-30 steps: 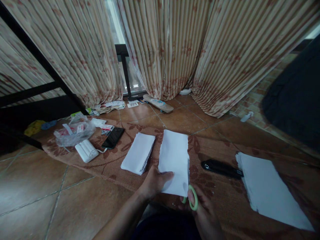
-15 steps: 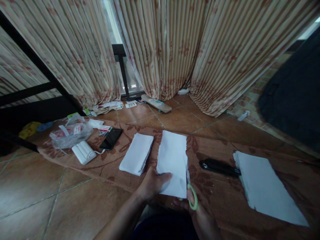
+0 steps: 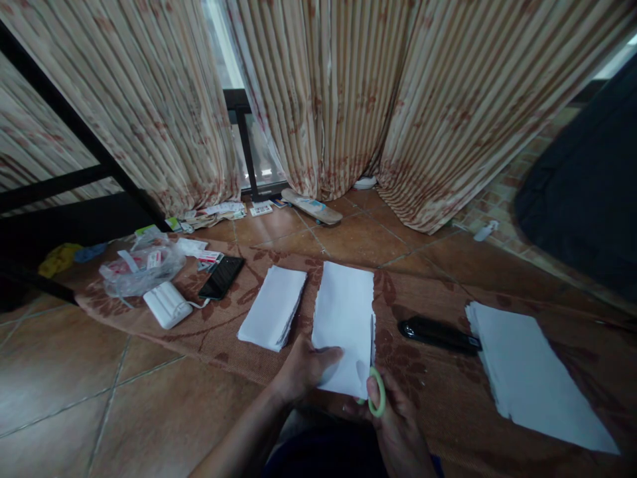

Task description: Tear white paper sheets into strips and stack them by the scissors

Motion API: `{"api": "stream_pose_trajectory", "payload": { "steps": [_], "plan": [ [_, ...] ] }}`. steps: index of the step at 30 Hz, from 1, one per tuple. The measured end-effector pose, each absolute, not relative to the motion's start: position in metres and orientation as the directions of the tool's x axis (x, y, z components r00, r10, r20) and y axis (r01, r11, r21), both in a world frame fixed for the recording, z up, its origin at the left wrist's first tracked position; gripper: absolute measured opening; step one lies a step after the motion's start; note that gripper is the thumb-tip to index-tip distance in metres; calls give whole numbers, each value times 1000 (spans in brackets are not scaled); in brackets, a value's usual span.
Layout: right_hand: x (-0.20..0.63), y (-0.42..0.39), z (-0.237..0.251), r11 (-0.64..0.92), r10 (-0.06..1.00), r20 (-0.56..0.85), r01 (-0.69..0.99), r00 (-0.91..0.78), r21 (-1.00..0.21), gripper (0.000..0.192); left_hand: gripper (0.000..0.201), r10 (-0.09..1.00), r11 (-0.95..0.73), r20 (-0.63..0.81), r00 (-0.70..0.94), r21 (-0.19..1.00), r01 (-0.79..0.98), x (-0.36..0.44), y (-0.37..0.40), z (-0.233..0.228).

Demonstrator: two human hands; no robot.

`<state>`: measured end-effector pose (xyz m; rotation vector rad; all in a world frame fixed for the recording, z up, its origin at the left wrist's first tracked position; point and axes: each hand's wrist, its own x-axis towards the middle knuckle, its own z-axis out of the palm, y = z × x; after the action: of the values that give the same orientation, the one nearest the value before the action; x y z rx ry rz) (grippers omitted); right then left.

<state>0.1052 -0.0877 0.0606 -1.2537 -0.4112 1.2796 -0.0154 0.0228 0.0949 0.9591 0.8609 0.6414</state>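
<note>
In front of me lies a white sheet of paper [image 3: 343,305] with rough, torn-looking side edges. My left hand [image 3: 303,368] grips its lower left edge, thumb on top and fingers underneath. At the lower right corner my right hand [image 3: 391,405] is closed on a pair of scissors [image 3: 378,392] with pale green handles; the thumb is through one loop. The blades are hidden by the paper and hand. To the left sits a stack of narrow paper pieces [image 3: 273,309]. Farther right lies a stack of larger paper sheets [image 3: 537,372].
A black, long object [image 3: 438,333] touches the right stack. On the left of the brown patterned cloth [image 3: 213,338] are a black phone [image 3: 221,277], a white power bank [image 3: 167,305] and a clear plastic bag [image 3: 144,265]. A skateboard [image 3: 312,206] rests near the curtains [image 3: 338,99].
My right hand and the scissors have shifted slightly left, with the handle loop turned closer to the paper's corner. My left hand keeps its grip on the sheet.
</note>
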Motion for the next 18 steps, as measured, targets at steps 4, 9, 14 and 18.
{"api": "stream_pose_trajectory", "payload": {
  "steps": [4,9,14,18],
  "plan": [
    [111,-83,60,-144,866,-366,-531,341,-835,46,42,771,417,-274,575,900,-130,-17,23,96],
    [112,-81,65,-129,875,-331,-489,352,-863,45,50,780,419,-262,568,893,-164,-15,20,104],
    [112,-79,64,-129,845,-342,-464,412,-876,46,42,728,457,-310,611,884,-96,-16,17,100],
    [117,-76,63,-109,823,-376,-530,427,-841,46,45,706,483,-350,615,874,-57,-21,16,91]
  ]
}}
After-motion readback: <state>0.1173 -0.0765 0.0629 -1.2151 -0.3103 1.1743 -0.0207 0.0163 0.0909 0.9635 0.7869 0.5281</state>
